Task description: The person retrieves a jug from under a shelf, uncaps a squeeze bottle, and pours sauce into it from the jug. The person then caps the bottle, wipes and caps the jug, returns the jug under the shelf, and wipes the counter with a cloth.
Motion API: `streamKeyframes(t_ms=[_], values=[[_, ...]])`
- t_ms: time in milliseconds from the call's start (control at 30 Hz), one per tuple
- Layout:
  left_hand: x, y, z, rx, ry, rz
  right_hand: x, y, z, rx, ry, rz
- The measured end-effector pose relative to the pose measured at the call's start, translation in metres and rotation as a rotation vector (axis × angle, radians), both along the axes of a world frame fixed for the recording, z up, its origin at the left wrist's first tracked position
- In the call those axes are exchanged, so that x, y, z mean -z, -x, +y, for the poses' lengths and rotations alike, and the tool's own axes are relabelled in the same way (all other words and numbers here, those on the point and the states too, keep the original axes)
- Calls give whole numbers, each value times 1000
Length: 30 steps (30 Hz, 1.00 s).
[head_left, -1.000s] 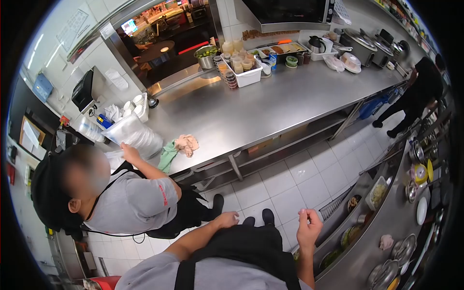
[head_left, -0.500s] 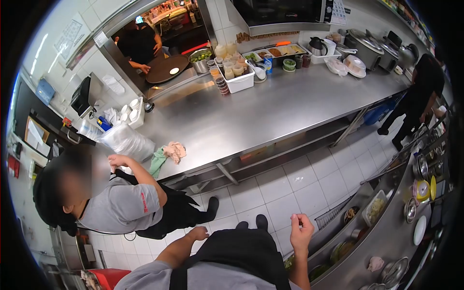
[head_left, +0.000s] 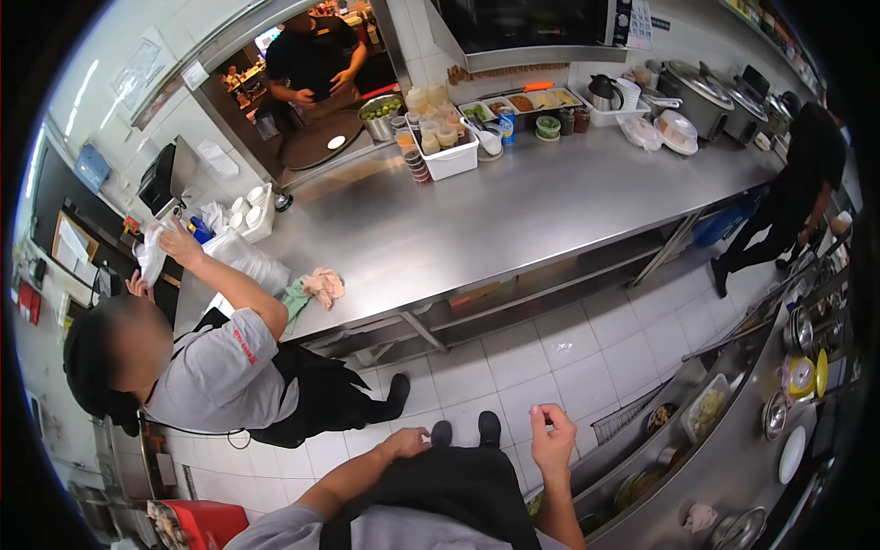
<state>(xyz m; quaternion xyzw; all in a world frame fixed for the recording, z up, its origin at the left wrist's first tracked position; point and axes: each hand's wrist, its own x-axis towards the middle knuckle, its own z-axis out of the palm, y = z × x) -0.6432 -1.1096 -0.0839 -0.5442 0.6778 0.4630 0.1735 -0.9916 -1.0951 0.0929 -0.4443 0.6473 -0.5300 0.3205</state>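
Observation:
Low at the centre, my left hand [head_left: 406, 444] hangs beside my black apron [head_left: 440, 495], its fingers loosely curled and their grip hard to make out. My right hand [head_left: 554, 437] is raised at the lower right with curled fingers and nothing visible in it, over the floor near the counter with food containers [head_left: 706, 408]. Neither hand touches the long steel counter [head_left: 440, 220] ahead. On its near left end lie a pink cloth [head_left: 324, 287] and a green cloth [head_left: 295, 302], beside a large clear plastic bag [head_left: 249, 260].
A co-worker [head_left: 220, 367] at the left lifts white plastic. Another person [head_left: 788, 192] stands at the far right, and one [head_left: 316, 60] is behind the serving window near a round brown tray [head_left: 321, 137]. A red container [head_left: 206, 524] sits lower left.
The left co-worker's arms have risen with white plastic. A person has come into the window opening. The view has shifted, and my left hand moved out, then back toward the apron.

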Motion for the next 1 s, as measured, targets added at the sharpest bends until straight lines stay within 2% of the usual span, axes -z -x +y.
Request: streamKeyframes(t_ms=[200,367,467,600,633,667,700,767,833,867,933,967,1000], values=[[45,-55,46,8,-26,-124,3,-1,-12,-135,-8,110],[59,-78,91,-190,24,-105,-18,-29,-32,-224,59,171],[63,-91,117,-344,-6,-23,-35,-74,-37,-317,120,206],[63,-124,172,-479,104,58,-55,-166,-23,-587,154,214],[71,-140,186,-518,144,62,-58,-193,-16,-683,158,225],[115,-166,209,-465,252,108,-67,-223,-7,-758,165,218],[104,-183,232,-461,247,103,-74,-254,7,-828,168,209],[85,-210,279,-1066,130,146,-71,-314,31,-1030,299,214],[79,-240,334,-1558,-61,391,-69,-371,57,-1258,417,221],[68,-255,362,-1585,-102,349,-67,-398,75,-1341,463,191],[80,-283,422,-1341,96,209,-69,-450,105,-1531,535,143],[85,-294,448,-1261,166,144,-74,-471,120,-1638,553,123],[78,-300,468,-1264,174,96,-79,-490,134,-1639,551,135]])
